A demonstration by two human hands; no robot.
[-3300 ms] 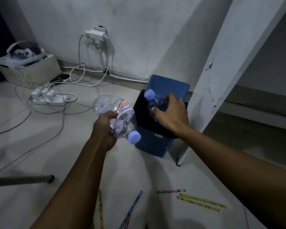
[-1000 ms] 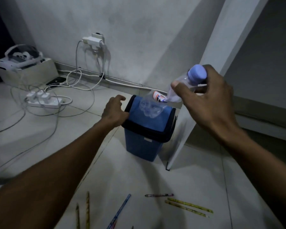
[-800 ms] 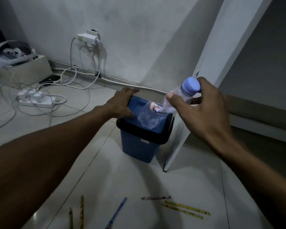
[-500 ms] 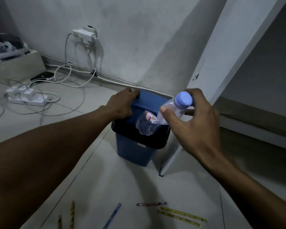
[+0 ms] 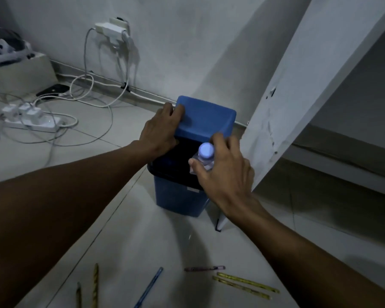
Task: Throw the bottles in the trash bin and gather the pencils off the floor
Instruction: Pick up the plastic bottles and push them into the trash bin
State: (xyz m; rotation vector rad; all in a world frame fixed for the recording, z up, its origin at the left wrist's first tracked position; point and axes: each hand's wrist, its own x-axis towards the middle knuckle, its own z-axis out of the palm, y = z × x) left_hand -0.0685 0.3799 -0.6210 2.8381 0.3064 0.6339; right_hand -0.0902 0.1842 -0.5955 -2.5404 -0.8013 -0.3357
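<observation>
A blue trash bin (image 5: 176,198) with a black rim stands on the floor by the wall. My left hand (image 5: 160,132) grips the left edge of its blue swing lid (image 5: 209,118), which is tipped back so the dark opening shows. My right hand (image 5: 222,172) pinches the neck of a clear plastic bottle (image 5: 206,152) with a pale blue cap. The bottle's body hangs down inside the opening and is mostly hidden. Several pencils lie on the floor near me: a blue one (image 5: 149,286), a pink one (image 5: 203,268), two yellow ones (image 5: 245,284) and two more at the left (image 5: 95,283).
A slanted white table leg (image 5: 282,101) stands just right of the bin. Left of it, a power strip (image 5: 31,121) and loose white cables (image 5: 87,107) sprawl over the tiled floor. A wall socket (image 5: 113,30) holds a charger. A box with a headset (image 5: 7,54) sits far left.
My right hand has lowered the bottle bottom-first into the bin's opening. My left hand has pushed the lid further back. The bottle my left hand held 3.3 s ago is gone from view.
</observation>
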